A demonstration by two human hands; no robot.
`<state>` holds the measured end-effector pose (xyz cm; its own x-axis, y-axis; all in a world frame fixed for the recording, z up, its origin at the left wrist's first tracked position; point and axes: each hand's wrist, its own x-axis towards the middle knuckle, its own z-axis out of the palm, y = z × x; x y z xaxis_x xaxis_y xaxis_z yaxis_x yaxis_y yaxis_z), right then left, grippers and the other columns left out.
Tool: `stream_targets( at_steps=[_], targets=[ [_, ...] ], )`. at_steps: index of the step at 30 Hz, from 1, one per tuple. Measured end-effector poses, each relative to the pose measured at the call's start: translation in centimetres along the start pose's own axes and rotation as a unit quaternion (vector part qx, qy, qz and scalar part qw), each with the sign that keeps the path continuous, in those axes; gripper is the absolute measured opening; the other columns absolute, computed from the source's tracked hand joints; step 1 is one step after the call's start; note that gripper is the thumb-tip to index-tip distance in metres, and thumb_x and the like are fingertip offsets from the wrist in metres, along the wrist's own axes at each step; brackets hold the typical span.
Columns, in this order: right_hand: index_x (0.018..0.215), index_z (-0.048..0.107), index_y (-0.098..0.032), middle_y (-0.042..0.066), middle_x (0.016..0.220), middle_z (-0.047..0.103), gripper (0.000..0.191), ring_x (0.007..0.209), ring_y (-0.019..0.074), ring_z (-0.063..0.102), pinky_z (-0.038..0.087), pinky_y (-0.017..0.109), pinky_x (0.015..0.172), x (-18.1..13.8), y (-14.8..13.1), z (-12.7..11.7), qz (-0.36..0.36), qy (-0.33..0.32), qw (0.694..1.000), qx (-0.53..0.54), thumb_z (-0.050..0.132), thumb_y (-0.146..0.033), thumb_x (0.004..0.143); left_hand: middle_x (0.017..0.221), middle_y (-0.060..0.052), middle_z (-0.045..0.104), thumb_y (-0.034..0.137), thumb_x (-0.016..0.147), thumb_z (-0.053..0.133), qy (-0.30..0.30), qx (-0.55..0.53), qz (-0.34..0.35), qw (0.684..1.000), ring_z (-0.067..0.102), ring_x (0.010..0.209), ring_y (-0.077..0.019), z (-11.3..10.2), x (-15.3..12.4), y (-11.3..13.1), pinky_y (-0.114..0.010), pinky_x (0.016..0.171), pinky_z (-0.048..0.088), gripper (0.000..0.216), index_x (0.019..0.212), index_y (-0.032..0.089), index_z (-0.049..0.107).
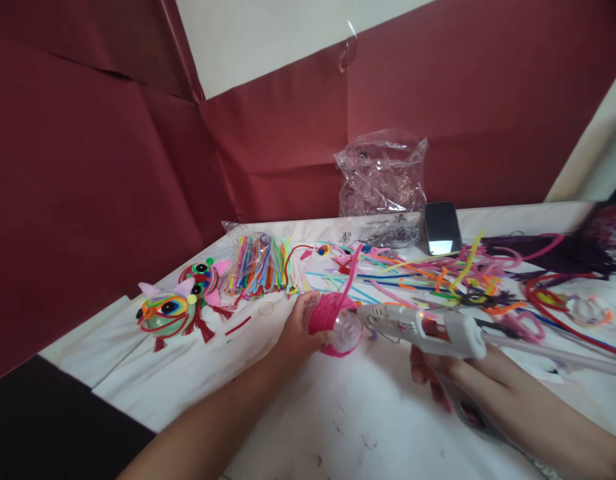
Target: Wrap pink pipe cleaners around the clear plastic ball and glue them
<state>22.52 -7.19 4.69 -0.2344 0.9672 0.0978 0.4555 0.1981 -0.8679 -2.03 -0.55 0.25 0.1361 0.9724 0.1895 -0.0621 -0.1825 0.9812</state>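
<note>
My left hand [304,327] grips a clear plastic bottle piece [347,332] partly wound with pink pipe cleaner [324,315]. A loose end of the pink pipe cleaner sticks up from the winding. In my right hand [451,373] is a white-grey hot glue gun [413,327], its fingers wrapped round the handle. The gun's nozzle points left and meets the upper right side of the wound piece; whether it touches, I cannot tell. A long translucent glue stick [553,353] runs out of the gun's back end.
Two colourful animal-head crafts [168,313] with tassels stand at the left. Behind lies a bundle of pipe cleaners [263,267] in plastic. Loose pipe cleaners [468,280] cover the right side. A clear bag [383,177] and a dark-screened device [442,227] stand at the back.
</note>
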Motion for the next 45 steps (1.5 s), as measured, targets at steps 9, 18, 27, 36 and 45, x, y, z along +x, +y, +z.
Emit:
stream_targets(
  at_steps=[9,18,27,36,45],
  targets=[
    [0.065,0.06,-0.021,0.004,0.062,0.063,0.036,0.056,0.019,0.058,0.046,0.03,0.054,0.03,0.3,0.12,-0.002,0.01,1.0,0.003,0.039,-0.045,0.083,0.115,-0.007,0.058,0.034,0.048,0.083,-0.001,-0.001,0.004,1.0,0.051,0.111,-0.0288,-0.16,0.14,-0.38,-0.035,0.089,0.041,0.073,0.112,0.023,0.05],
    [0.065,0.06,-0.023,0.003,0.063,0.063,0.033,0.061,0.0203,0.059,0.048,0.029,0.056,-0.03,0.04,-0.33,-0.002,-0.015,1.0,-0.014,0.042,-0.044,0.081,0.116,-0.009,0.056,0.037,0.048,0.083,-0.001,-0.003,0.009,1.0,0.051,0.111,-0.0303,0.05,0.07,-0.11,-0.038,0.091,0.041,0.074,0.111,0.021,0.05],
    [0.065,0.06,-0.022,0.003,0.062,0.061,0.035,0.056,0.0188,0.058,0.046,0.029,0.054,-0.05,-0.12,0.08,0.012,-0.001,1.0,0.003,0.037,-0.042,0.082,0.116,-0.008,0.057,0.034,0.05,0.083,-0.005,0.0,0.008,1.0,0.052,0.111,-0.0292,-0.23,0.14,-0.62,-0.035,0.089,0.042,0.074,0.114,0.022,0.049],
    [0.065,0.061,-0.022,0.003,0.061,0.063,0.033,0.056,0.0201,0.059,0.048,0.029,0.053,0.02,0.12,-0.29,0.016,-0.006,1.0,0.014,0.043,-0.044,0.081,0.116,-0.008,0.056,0.035,0.05,0.083,-0.004,-0.009,0.01,1.0,0.052,0.111,-0.0291,-0.1,0.09,-0.42,-0.036,0.09,0.042,0.073,0.113,0.022,0.048],
    [0.064,0.06,-0.022,0.002,0.059,0.06,0.032,0.054,0.0183,0.057,0.046,0.027,0.049,-0.04,-0.23,-0.18,0.027,-0.017,0.999,0.035,0.042,-0.043,0.081,0.117,-0.009,0.055,0.036,0.046,0.084,0.007,-0.005,-0.001,1.0,0.051,0.112,-0.0307,0.07,0.14,-0.15,-0.037,0.09,0.042,0.076,0.112,0.021,0.049]
  ],
)
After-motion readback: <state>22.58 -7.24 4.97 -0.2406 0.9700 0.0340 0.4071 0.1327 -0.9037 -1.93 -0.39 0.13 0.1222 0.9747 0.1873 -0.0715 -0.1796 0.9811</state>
